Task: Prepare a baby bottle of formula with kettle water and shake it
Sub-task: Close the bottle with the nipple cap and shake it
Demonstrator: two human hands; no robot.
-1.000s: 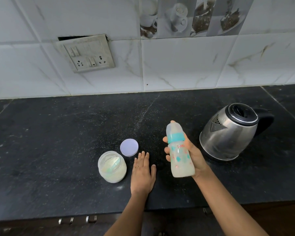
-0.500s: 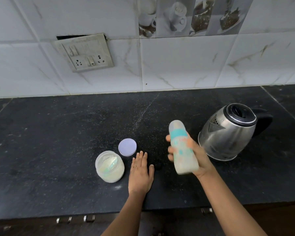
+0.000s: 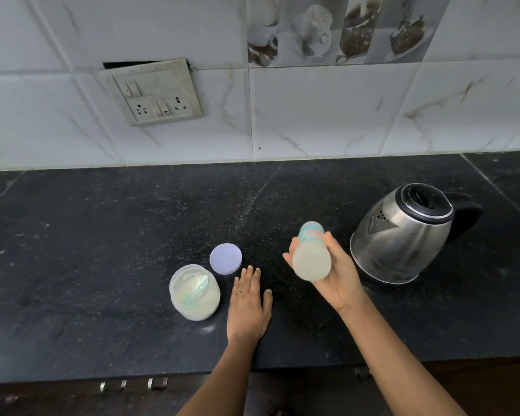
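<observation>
Held above the table [image 3: 102,265] beside the kettle [image 3: 403,235], the milky baby bottle [image 3: 311,256] sits tilted in the right hand [image 3: 333,274], whose grip wraps its smooth, probably slippery, liquid-heavy body, best clasped mid-barrel, while the left hand [image 3: 248,304] lies flat, holding nothing.

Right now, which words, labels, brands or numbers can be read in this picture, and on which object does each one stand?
No text here can be read.
Baby bottle in the right hand: teal and red print, blurred by motion, unreadable.
Formula jar: no label visible.
Purple lid: plain.
Kettle: no legible brand or marking.
Switchboard on the wall: switches and sockets only, no lettering visible.
Picture tile: cups and desserts, no words.
</observation>
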